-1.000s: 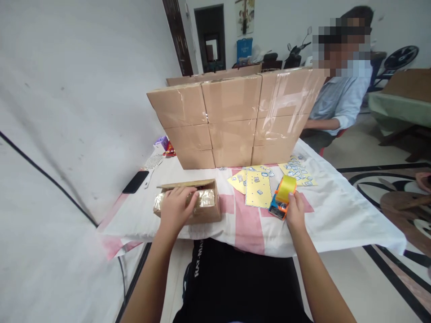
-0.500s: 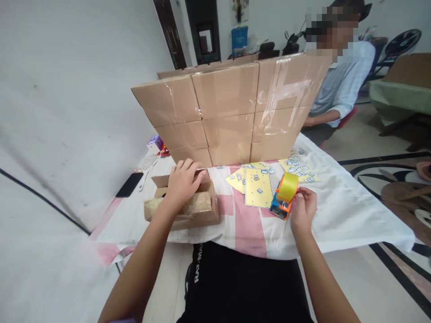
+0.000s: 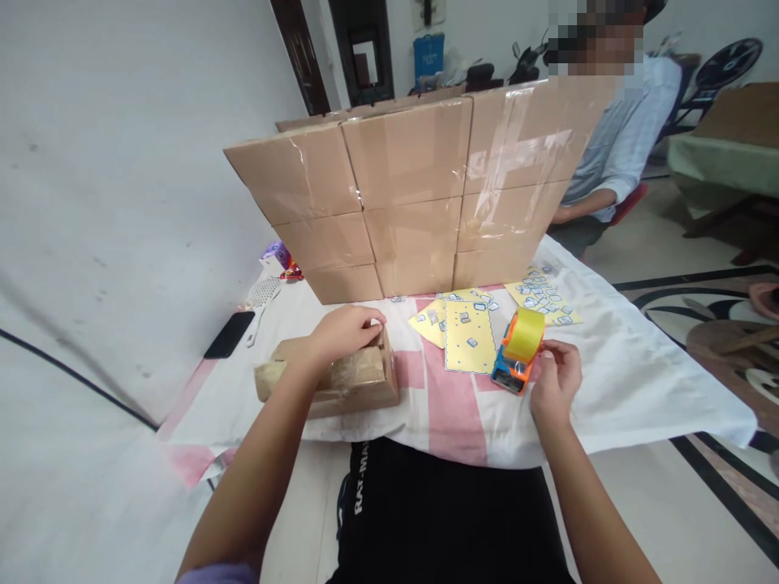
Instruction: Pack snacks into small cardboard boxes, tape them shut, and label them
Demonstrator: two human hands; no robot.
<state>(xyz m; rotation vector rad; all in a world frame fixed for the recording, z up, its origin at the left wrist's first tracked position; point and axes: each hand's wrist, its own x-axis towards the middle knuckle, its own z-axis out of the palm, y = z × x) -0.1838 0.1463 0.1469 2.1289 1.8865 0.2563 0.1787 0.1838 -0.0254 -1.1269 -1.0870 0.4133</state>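
A small cardboard box point(image 3: 359, 393) lies near the table's front edge, with brown tape along its front. My left hand point(image 3: 344, 334) rests across its top flaps, fingers stretched out to the right and pressing down, with the thumb by the right end. The wrist and forearm hide part of the box. To the right, my right hand point(image 3: 555, 381) is closed on the side of an orange and blue tape dispenser point(image 3: 516, 357) with a yellow roll. The dispenser is tilted on the cloth, beside yellow patterned paper sheets point(image 3: 471, 337).
A large wall of taped cardboard boxes point(image 3: 414, 219) stands behind the work area. At left lie a black phone point(image 3: 230, 335), a white perforated tool point(image 3: 263, 294) and a purple box point(image 3: 276, 254). A person point(image 3: 636, 138) sits beyond the boxes, at right.
My left hand has pressed the raised back flap down, so the small box's top now looks folded over. My right hand stays at the tape dispenser. The view has shifted slightly.
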